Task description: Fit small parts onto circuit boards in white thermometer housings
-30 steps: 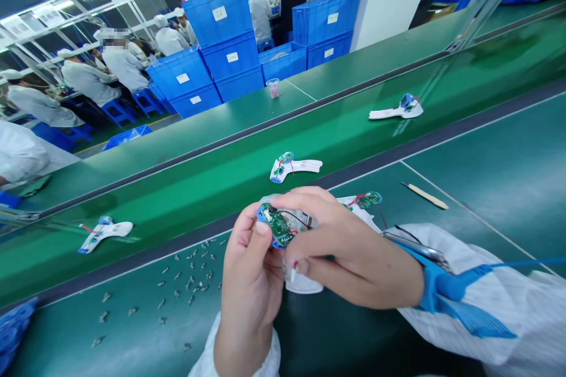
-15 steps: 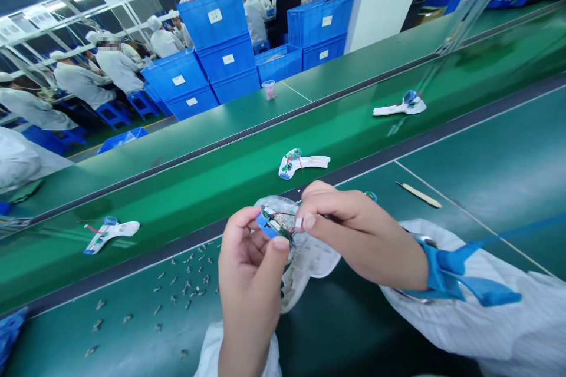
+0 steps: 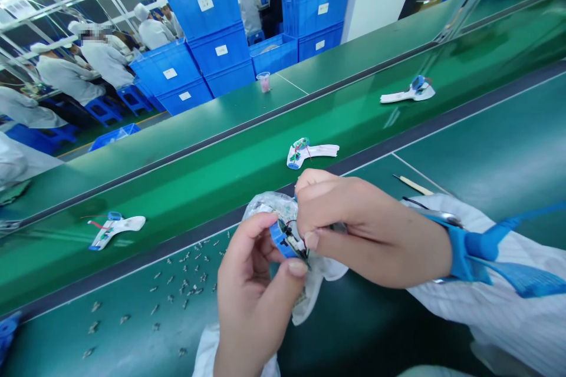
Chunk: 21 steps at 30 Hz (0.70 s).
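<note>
"Blue-sided circuit module (image 3: 280, 240) — what lies around it?"

"Green belt (image 3: 212, 177) runs beyond my grip, three white handle shells (image 3: 322, 151) on it, the nearest just past my right hand (image 3: 358, 230). Closer, a pale translucent piece (image 3: 260, 204) shows right behind the module."

"And your hold?"

"My left hand (image 3: 252, 297) pinches the module, tilted, between thumb and fingers. My right fingers curl at its side — I can't tell whether they pinch anything."

"Smaller still?"

"Metal bits (image 3: 94, 327), scattered left of my left hand."

White housings (image 3: 322, 151) on a green belt (image 3: 212, 171), metal bits (image 3: 96, 306) on the bench (image 3: 141, 344).
</note>
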Available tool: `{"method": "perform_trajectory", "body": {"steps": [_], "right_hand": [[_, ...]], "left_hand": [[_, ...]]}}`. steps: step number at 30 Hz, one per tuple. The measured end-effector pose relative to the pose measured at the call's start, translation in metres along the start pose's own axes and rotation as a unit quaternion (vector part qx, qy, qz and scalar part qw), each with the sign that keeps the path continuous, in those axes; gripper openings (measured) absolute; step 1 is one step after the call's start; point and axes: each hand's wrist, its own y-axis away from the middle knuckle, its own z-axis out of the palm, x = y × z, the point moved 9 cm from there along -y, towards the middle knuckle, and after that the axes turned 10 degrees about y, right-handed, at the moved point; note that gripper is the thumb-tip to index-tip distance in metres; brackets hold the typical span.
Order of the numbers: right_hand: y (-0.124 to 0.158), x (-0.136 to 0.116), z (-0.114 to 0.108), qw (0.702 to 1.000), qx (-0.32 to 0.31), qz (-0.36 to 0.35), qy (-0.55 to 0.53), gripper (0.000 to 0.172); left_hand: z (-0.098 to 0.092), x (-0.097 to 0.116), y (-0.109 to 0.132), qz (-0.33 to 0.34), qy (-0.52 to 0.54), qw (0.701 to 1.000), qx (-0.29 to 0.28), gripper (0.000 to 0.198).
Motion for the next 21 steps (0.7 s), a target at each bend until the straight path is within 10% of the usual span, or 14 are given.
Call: {"method": "perform_trajectory", "body": {"steps": [21], "right_hand": [[-0.0047, -0.0078, 0.0012, 0.995, -0.06, -0.004, 0.078, 0.028]], "left_hand": [[0.0011, 0.0069, 0.0019, 0.031, -0.054, 0.997, -0.048, 0.033]]}}
